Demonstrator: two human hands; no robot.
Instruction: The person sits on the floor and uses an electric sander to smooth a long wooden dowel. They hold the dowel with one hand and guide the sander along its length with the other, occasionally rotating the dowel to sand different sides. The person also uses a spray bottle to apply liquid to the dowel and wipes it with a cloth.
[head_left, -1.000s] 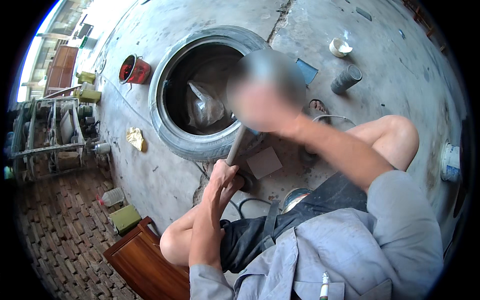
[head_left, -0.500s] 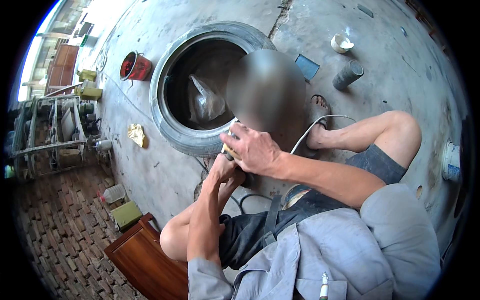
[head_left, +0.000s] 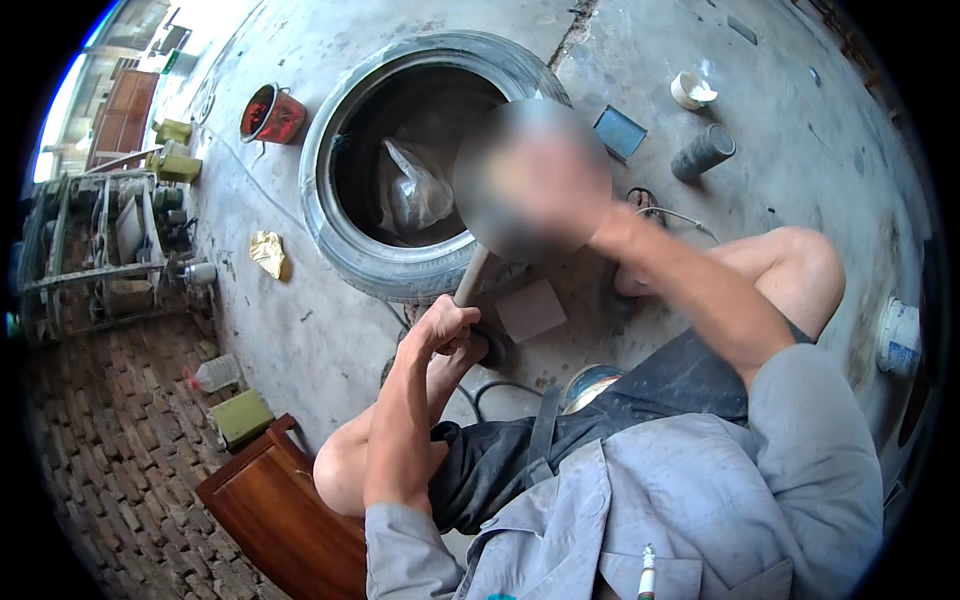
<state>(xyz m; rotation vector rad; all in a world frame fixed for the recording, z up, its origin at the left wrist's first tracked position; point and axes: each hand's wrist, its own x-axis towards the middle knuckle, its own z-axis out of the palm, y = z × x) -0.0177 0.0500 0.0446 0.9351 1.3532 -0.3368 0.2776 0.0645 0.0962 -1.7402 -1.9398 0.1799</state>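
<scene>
My left hand (head_left: 443,325) is closed round the near end of a pale, narrow stick (head_left: 474,277), which slants away beside the tyre's near rim. Its far part is lost in a blurred patch. Farther off and to the right, my right hand (head_left: 560,180) lies inside that blur; whether its fingers hold anything is hidden. A large grey tyre (head_left: 325,235) rests on its side in front of me, with a crumpled clear plastic bag (head_left: 418,200) inside its ring. A flat, pale square piece (head_left: 531,310) lies just right of my left hand.
A red bucket (head_left: 275,115) stands left of the tyre, near a crumpled yellowish wrapper (head_left: 266,254). To the right are a blue tray (head_left: 618,133), a dark cylinder (head_left: 703,153) and a white cup (head_left: 692,91). A metal rack (head_left: 110,245) stands far left; a wooden panel (head_left: 290,510) lies near my knee.
My right hand has left my left hand and moved away and to the right, into the blur. The stick and the pale square piece now show. My left hand stays nearly in place.
</scene>
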